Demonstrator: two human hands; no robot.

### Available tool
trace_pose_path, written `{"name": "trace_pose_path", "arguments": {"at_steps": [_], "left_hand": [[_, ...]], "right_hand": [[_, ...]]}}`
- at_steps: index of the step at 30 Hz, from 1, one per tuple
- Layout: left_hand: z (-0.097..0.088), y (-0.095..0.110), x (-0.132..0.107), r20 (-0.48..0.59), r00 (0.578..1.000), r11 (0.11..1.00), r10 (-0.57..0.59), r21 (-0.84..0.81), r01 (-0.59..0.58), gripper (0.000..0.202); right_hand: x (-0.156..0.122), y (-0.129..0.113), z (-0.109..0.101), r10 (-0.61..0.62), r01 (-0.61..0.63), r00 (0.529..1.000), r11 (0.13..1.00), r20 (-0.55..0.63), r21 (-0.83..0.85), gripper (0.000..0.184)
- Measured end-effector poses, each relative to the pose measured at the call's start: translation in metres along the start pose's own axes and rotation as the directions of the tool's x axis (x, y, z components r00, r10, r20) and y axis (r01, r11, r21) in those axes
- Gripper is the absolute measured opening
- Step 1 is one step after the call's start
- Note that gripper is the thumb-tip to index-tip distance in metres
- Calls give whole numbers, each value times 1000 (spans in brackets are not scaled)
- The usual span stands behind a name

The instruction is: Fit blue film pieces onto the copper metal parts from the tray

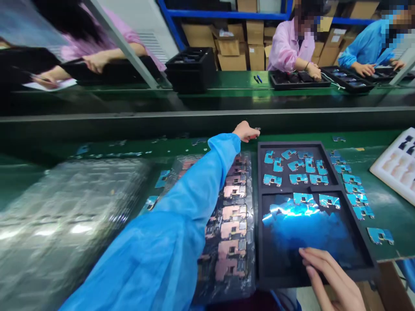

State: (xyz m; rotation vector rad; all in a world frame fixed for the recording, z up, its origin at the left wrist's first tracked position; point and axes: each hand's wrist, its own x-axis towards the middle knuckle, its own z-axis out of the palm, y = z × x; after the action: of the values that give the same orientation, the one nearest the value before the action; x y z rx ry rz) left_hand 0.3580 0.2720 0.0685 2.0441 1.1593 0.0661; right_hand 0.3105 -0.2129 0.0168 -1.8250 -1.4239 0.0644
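Observation:
My left hand (245, 131) stretches far forward across the bench in a blue sleeve. Its fingers pinch what looks like a small circuit board (257, 129), mostly hidden. Below that arm lies a clear plastic blister tray (249, 255) holding several pinkish circuit boards (232, 230). My right hand (337, 278) hovers over the near part of a black foam tray (263, 268), fingers extended, with nothing seen in them. Blue-filmed circuit boards (272, 179) lie in its far compartment. Shiny blue film (311, 229) covers part of the near one, with two boards at its top.
At left stands a blurred stack of clear trays (68, 216). Several blue-filmed boards (355, 188) line the right side, near a white foam tray (397, 164). Beyond a raised ledge (194, 114), co-workers handle black trays (300, 82) beside a black box stack (191, 71).

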Motion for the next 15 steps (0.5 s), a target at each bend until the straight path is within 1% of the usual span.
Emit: {"name": "trace_pose_path", "arguments": {"at_steps": [2,3,4,6,7,8,10,12,13,15], "left_hand": [[-22,-11,-34,-22,999,996,46,-70,-47,19],[-33,-19,-57,-32,995,990,92,-102,-95,19],[-44,-30,-84,-40,989,981,145,-128,-149,21],[-62,-52,-148,-50,952,941,302,-145,-306,30],[-68,-64,-182,-31,936,927,351,-129,-352,33],[-72,-75,-216,-11,927,922,374,-107,-373,33],[-70,-97,-279,42,917,917,397,-66,-394,33],[-60,-122,-329,38,899,900,435,16,-436,34],[-52,-134,-349,23,888,885,460,72,-461,33],[-35,-158,-378,6,860,848,510,165,-504,31]], "right_hand": [[10,-10,1,-12,11,1000,999,2,37,25],[15,-16,3,-18,18,1000,998,1,66,24],[20,-22,6,-25,25,1000,995,3,100,23],[31,-36,16,-40,36,999,983,22,182,24],[36,-44,24,-48,38,998,975,39,221,26],[41,-51,33,-58,42,997,965,54,257,29],[50,-67,54,-99,68,992,948,85,312,36],[58,-82,72,-162,121,981,938,104,324,44],[61,-89,80,-196,152,974,937,115,313,46],[65,-98,92,-262,213,952,938,157,275,47]]}}
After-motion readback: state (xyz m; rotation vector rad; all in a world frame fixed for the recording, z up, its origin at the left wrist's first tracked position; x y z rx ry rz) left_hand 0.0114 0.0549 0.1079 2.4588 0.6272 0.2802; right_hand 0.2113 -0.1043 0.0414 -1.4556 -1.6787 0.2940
